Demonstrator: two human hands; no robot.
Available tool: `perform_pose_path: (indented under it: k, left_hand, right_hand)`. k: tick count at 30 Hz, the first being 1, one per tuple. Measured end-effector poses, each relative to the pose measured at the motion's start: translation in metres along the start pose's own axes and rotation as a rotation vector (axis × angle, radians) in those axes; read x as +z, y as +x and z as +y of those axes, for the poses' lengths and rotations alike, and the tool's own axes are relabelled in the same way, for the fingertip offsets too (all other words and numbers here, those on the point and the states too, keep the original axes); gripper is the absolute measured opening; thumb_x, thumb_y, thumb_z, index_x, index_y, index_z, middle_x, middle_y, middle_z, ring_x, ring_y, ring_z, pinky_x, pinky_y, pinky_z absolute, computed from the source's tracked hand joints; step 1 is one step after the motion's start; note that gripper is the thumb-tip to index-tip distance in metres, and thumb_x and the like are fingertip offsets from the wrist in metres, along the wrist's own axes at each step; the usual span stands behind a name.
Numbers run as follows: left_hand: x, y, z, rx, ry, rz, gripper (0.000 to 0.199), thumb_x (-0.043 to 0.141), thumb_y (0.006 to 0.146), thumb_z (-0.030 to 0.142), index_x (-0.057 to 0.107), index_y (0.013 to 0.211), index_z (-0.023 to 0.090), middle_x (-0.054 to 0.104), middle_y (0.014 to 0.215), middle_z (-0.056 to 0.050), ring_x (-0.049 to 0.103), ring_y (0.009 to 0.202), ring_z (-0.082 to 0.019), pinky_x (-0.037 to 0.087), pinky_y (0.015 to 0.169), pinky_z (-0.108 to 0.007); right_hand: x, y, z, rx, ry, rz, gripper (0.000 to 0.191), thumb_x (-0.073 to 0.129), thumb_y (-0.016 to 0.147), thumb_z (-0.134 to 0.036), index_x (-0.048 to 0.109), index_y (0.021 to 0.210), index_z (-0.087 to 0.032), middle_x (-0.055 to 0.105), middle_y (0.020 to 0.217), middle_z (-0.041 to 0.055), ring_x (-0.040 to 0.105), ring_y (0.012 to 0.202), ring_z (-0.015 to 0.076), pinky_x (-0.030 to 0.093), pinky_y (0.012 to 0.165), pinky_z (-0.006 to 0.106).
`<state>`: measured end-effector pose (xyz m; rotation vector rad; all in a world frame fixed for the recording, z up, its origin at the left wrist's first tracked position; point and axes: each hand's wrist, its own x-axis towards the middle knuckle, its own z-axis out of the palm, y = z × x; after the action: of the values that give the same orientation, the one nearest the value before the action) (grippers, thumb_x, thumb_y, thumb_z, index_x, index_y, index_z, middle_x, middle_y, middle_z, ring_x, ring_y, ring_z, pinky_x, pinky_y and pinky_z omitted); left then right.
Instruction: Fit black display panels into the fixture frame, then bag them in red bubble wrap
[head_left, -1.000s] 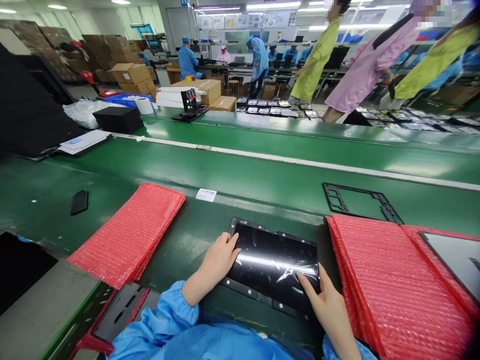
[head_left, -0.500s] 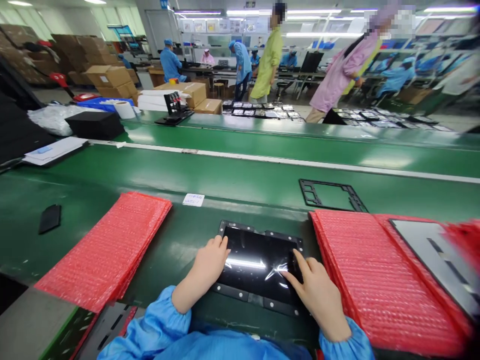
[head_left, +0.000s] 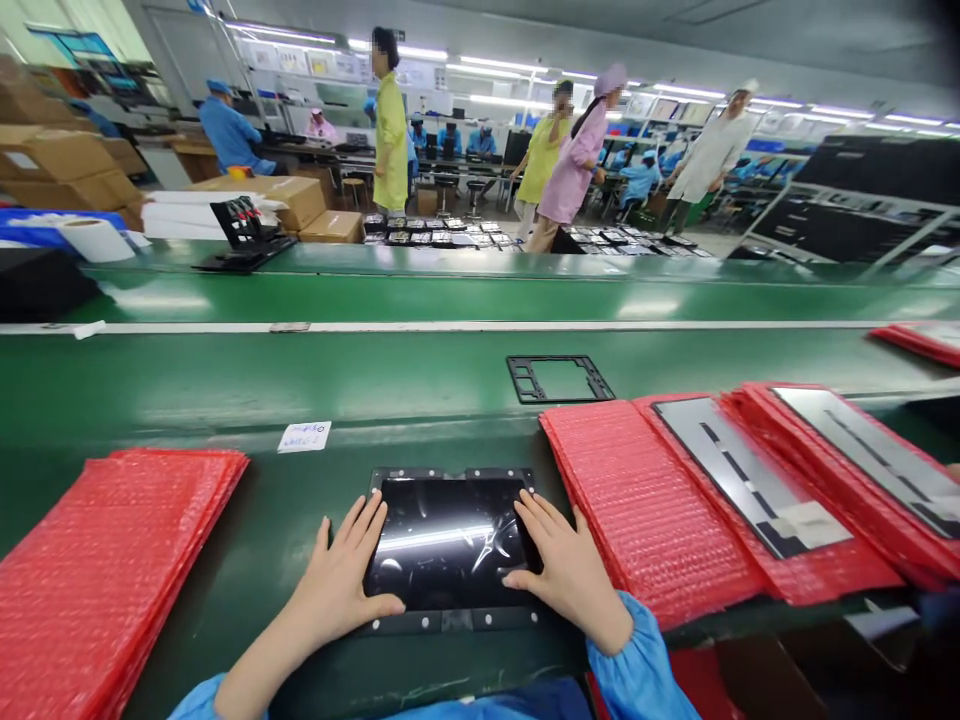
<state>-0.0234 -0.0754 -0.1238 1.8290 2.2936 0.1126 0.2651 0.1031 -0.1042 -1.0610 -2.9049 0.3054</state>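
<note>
On the green bench point(head_left: 420, 375), between the two hands, a black screen point(head_left: 450, 550) lies flat on a dark backing plate point(head_left: 442, 621). To its left sits a stack of red bubble-wrap sheets point(head_left: 105, 570); to its right, more red bubble wrap point(head_left: 652, 510) is piled, with two grey panels point(head_left: 746, 475) lying on top — whether anything is inside the wrap, I cannot tell. At far left beyond, a blue bin point(head_left: 37, 234) shows only partly, its contents unclear.

The left hand point(head_left: 341, 570) is spread wide, fingertips at the screen's left edge and thumb near the lower left corner. The right hand point(head_left: 562, 560) is also wide, its fingers along the right edge, its thumb on the glossy face.

The screen looks dark and shiny, with a long white streak of reflected light and crinkled glare at right — pale round dots line the plate's upper and lower borders.
</note>
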Motion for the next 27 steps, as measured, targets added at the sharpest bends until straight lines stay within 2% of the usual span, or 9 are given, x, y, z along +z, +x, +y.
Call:
perform_pose_path:
  k: [2,7,11,15,17,20,22,25,27]
  left_hand:
    - [0.001,-0.002,-0.001,-0.043,-0.024,-0.048,0.106,0.063,0.067,0.067,0.017,0.151,0.022,0.014,0.157,-0.013,0.016,0.144,-0.037,0.015,0.109,-0.066]
    - [0.001,-0.004,0.004,-0.050,-0.020,-0.046,0.089,0.046,0.080,0.067,0.017,0.150,0.021,0.014,0.157,-0.009,0.013,0.145,-0.033,0.014,0.111,-0.064]
    - [0.011,-0.004,0.016,-0.111,0.005,0.079,0.074,0.032,0.089,0.063,0.025,0.149,0.021,0.021,0.156,-0.009,0.019,0.144,-0.033,0.019,0.110,-0.064]
    - [0.028,-0.004,0.024,-0.161,-0.002,0.237,0.068,0.035,0.091,0.057,0.029,0.148,0.021,0.026,0.155,-0.012,0.023,0.143,-0.033,0.021,0.109,-0.064]
    - [0.034,-0.003,0.023,-0.180,-0.069,0.301,0.066,0.036,0.092,0.053,0.026,0.149,0.021,0.029,0.154,-0.013,0.026,0.142,-0.030,0.021,0.111,-0.061]
    - [0.035,0.000,0.022,-0.255,-0.275,0.366,0.065,0.036,0.093,0.049,0.028,0.149,0.017,0.032,0.153,-0.015,0.030,0.141,-0.028,0.019,0.114,-0.058]
    - [0.027,0.002,0.027,-0.301,-0.481,0.416,0.061,0.037,0.092,0.049,0.039,0.143,0.015,0.037,0.151,-0.015,0.033,0.140,-0.028,0.021,0.115,-0.053]
    - [0.002,0.002,0.043,-0.336,-0.905,0.467,0.054,0.044,0.089,0.052,0.058,0.128,0.017,0.056,0.136,-0.012,0.047,0.130,-0.028,0.032,0.112,-0.046]
    - [-0.018,-0.001,0.055,-0.334,-1.240,0.435,0.050,0.053,0.084,0.054,0.064,0.118,0.019,0.067,0.122,-0.009,0.056,0.120,-0.028,0.040,0.106,-0.043]
  right_hand:
    - [-0.001,0.000,-0.002,0.020,-0.009,-0.004,0.078,0.066,0.076,-0.055,0.042,0.141,-0.020,0.038,0.150,0.0137,0.035,0.137,0.0343,0.020,0.107,0.065]
    - [-0.012,0.008,-0.019,0.051,-0.024,0.040,0.075,0.075,0.070,-0.047,0.049,0.135,-0.019,0.050,0.142,0.0162,0.047,0.128,0.0359,0.025,0.105,0.065]
    - [-0.011,0.032,-0.048,0.039,-0.055,0.217,0.065,0.080,0.067,-0.038,0.058,0.123,-0.016,0.062,0.124,0.0203,0.058,0.112,0.0378,0.033,0.100,0.065]
    - [0.003,0.064,-0.077,-0.190,0.040,0.375,0.037,0.066,0.083,-0.039,0.060,0.116,-0.026,0.064,0.118,0.0089,0.058,0.112,0.0311,0.043,0.098,0.057]
    - [0.008,0.075,-0.085,-0.201,0.055,0.408,0.022,0.055,0.090,-0.038,0.061,0.107,-0.026,0.065,0.104,0.0053,0.061,0.102,0.0265,0.048,0.095,0.051]
    - [0.010,0.080,-0.088,-0.184,0.091,0.481,0.021,0.042,0.096,-0.035,0.060,0.100,-0.024,0.061,0.095,0.0042,0.061,0.092,0.0232,0.047,0.097,0.050]
    - [0.008,0.077,-0.086,-0.180,0.122,0.528,0.020,0.041,0.096,-0.030,0.058,0.104,-0.024,0.060,0.097,0.0044,0.060,0.094,0.0225,0.042,0.102,0.053]
    - [0.000,0.070,-0.082,-0.176,0.167,0.596,0.024,0.043,0.094,-0.023,0.055,0.115,-0.023,0.062,0.103,0.0070,0.060,0.100,0.0226,0.035,0.106,0.056]
    - [-0.008,0.064,-0.078,-0.181,0.220,0.647,0.028,0.043,0.094,-0.022,0.052,0.120,-0.022,0.064,0.107,0.0086,0.059,0.104,0.0227,0.033,0.107,0.058]
